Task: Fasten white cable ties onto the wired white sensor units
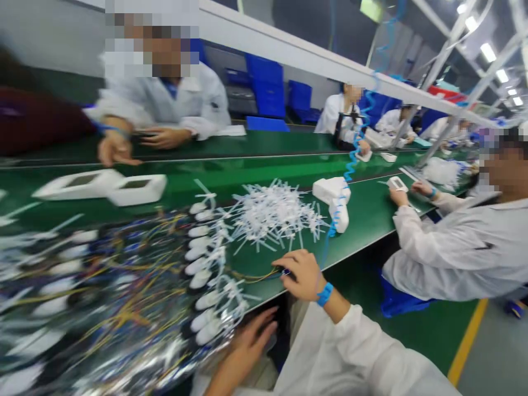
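Observation:
My right hand (pixel 303 274), with a blue wristband, is over the green table's front edge. Its thumb and fingers close on a small dark connector (pixel 285 271) at the end of thin yellow wires (pixel 256 276). Below the edge, my left hand (pixel 249 349) is slightly blurred, its fingers apart and nothing seen in them. To its left lie rows of white plastic parts (pixel 200 247) with coloured wires (pixel 136 297) on clear plastic film. A heap of white strip-like pieces (pixel 276 212) lies beyond my right hand.
White housings (pixel 340 214) stand right of the heap, beside a coiled blue hose (pixel 350 165). Two more white housings (pixel 138 188) lie at the far left. A person (pixel 165 104) sits opposite; another person (pixel 462 247) at the right holds a white device (pixel 396 184).

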The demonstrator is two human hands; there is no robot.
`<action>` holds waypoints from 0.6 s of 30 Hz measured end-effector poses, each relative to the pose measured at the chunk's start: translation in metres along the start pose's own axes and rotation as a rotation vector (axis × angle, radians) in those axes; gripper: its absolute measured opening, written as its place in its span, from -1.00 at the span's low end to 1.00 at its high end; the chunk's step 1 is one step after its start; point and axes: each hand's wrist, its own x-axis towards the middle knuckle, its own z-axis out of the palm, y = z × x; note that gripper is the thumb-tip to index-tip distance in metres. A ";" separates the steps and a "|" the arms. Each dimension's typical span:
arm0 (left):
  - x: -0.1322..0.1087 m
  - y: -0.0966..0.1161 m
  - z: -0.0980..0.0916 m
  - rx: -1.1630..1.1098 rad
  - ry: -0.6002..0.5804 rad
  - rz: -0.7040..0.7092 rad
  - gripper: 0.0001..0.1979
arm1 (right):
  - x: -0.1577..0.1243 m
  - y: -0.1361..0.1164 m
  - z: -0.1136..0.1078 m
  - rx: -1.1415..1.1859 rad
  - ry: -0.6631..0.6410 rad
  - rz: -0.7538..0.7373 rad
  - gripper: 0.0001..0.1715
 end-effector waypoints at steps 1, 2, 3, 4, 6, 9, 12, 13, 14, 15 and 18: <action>-0.008 0.006 -0.006 -0.068 -0.035 0.016 -0.69 | 0.000 0.002 -0.001 0.031 0.004 -0.008 -0.45; -0.012 0.014 -0.010 -0.145 -0.063 0.052 -0.69 | -0.001 0.004 -0.001 0.063 0.012 -0.012 -0.45; -0.010 0.025 -0.013 -0.219 -0.082 0.104 -0.67 | -0.001 0.006 -0.001 0.093 0.024 -0.013 -0.44; -0.005 0.036 -0.015 -0.249 -0.049 0.150 -0.67 | -0.002 0.009 -0.001 0.128 0.038 -0.013 -0.44; 0.014 0.054 -0.019 -0.223 0.083 0.236 -0.66 | -0.003 0.013 0.001 0.216 0.084 -0.014 -0.47; 0.050 0.064 -0.021 -0.084 0.280 0.275 -0.67 | -0.005 0.019 0.003 0.376 0.204 0.012 -0.57; 0.078 0.054 -0.016 0.088 0.369 0.221 -0.66 | -0.005 0.028 0.001 0.538 0.371 0.130 -0.68; 0.085 0.048 -0.012 0.142 0.376 0.192 -0.66 | -0.005 0.033 -0.002 0.579 0.424 0.175 -0.70; 0.090 0.043 -0.009 0.190 0.376 0.163 -0.66 | -0.004 0.038 -0.006 0.601 0.477 0.213 -0.71; 0.094 0.039 -0.005 0.231 0.371 0.137 -0.66 | -0.002 0.045 -0.010 0.599 0.532 0.240 -0.70; 0.098 0.033 0.004 0.301 0.348 0.103 -0.66 | 0.008 0.067 -0.024 0.497 0.675 0.301 -0.67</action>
